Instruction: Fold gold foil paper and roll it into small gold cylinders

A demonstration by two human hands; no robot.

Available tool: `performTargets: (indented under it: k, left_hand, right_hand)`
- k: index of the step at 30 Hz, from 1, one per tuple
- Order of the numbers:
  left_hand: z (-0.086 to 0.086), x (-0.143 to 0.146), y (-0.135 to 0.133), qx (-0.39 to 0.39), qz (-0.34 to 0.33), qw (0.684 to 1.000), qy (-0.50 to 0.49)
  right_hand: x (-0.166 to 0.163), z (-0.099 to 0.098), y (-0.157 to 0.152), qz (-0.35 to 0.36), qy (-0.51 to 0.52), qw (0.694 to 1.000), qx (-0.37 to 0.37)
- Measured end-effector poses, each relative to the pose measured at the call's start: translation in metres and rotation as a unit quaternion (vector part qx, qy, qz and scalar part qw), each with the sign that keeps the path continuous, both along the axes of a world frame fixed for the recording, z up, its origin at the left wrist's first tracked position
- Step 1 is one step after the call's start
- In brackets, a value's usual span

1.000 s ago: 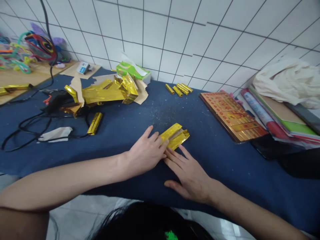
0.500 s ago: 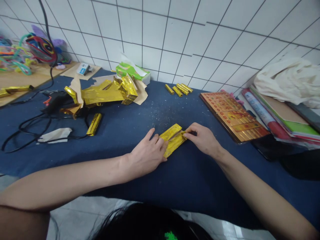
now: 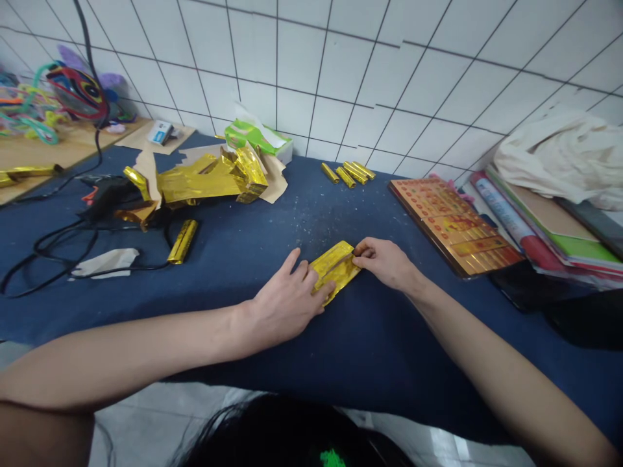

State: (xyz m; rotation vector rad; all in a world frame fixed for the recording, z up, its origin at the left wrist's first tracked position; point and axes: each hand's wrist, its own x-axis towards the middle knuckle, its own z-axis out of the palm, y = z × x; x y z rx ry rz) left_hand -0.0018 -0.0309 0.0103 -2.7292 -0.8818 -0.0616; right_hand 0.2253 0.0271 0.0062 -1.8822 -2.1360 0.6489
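A folded piece of gold foil paper (image 3: 335,269) lies on the blue cloth (image 3: 253,240) in front of me. My left hand (image 3: 287,301) lies flat with fingers stretched out, pressing the near left end of the foil. My right hand (image 3: 384,263) is curled at the foil's far right end, pinching its edge between thumb and fingers.
A heap of gold foil sheets (image 3: 209,178) and brown paper lies at the back left beside a green tissue pack (image 3: 257,137). Finished gold rolls (image 3: 348,173) sit near the wall; another roll (image 3: 183,240) lies left. Black cables (image 3: 58,243), a printed board (image 3: 452,224) and stacked books (image 3: 545,227) flank me.
My right hand lifted off the cloth near me, went to the foil's far right end and pinched it. The foil's two layers have closed together. My left hand has stayed put.
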Motion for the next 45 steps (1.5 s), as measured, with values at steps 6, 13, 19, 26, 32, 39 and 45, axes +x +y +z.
performTargets:
  k: [6,13,19,26,32,39,45]
  left_hand:
    - [0.0,-0.001,0.0,0.004,-0.003,1.0,0.006]
    - [0.001,-0.005,-0.002,0.0,0.002,1.0,0.019]
    - [0.0,-0.007,-0.001,-0.02,-0.015,1.0,0.001]
    - [-0.006,-0.006,-0.001,-0.042,-0.038,0.998,-0.008]
    - [-0.008,-0.004,-0.005,-0.069,-0.006,0.997,-0.016]
    - [-0.009,-0.003,-0.004,-0.076,-0.002,0.997,-0.012]
    - [-0.009,-0.002,-0.005,-0.073,-0.004,0.997,-0.002]
  right_hand:
    - [0.006,0.0,0.003,0.008,0.057,0.997,-0.048]
    - [0.002,0.01,-0.002,0.054,-0.007,0.997,-0.045]
    - [-0.003,0.012,-0.008,0.065,-0.088,0.993,-0.033]
    - [-0.003,0.011,-0.013,0.056,-0.129,0.99,-0.02]
    - [-0.003,0.01,-0.018,0.062,-0.15,0.987,-0.013]
    - [-0.004,0.016,-0.021,0.061,-0.197,0.978,-0.007]
    - [-0.021,0.026,-0.053,0.138,-0.198,0.951,0.194]
